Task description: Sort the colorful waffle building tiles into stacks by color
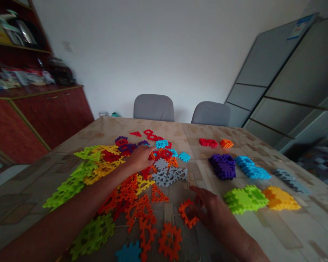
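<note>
Interlocking plastic puzzle pieces lie in a mixed pile on the table. My left hand reaches into the far part of the pile, fingers bent together beside red pieces and a light blue piece; its fingertips are partly hidden, and what they pinch cannot be made out. Nearer to me, my right hand has its thumb over an orange square frame piece, with the index finger stretched above it. Another orange square piece lies close by. Grey pieces sit between the hands.
Stacks sorted by colour stand on the right: purple, blue, green, yellow, grey, red and orange. Green pieces spread at left. Two grey chairs stand behind the table.
</note>
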